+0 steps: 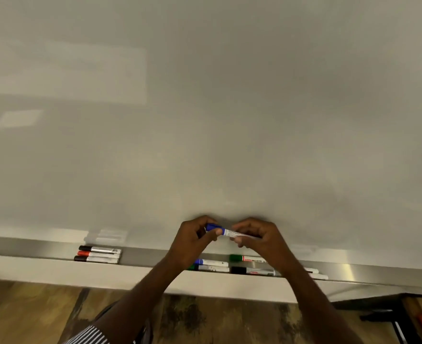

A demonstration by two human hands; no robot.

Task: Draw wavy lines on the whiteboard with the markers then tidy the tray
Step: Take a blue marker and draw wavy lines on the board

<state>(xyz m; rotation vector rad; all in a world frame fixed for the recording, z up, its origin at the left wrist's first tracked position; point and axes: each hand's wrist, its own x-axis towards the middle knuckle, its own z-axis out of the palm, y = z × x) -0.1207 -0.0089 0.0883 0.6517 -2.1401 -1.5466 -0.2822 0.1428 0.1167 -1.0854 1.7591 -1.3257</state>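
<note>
Blue marker (226,231) sits crosswise between my two hands, just above the tray (43,265) and close to the whiteboard (205,108). My left hand (195,238) curls around its blue cap end, and my right hand (257,238) pinches the white barrel. Other markers (98,254) lie in the tray below.

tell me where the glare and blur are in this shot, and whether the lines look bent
Head view: pale window-like reflections on the whiteboard at upper left, a bright glint on the metal tray at right. The hands and blue marker are slightly soft. The tray bows from wide-angle distortion.
</note>
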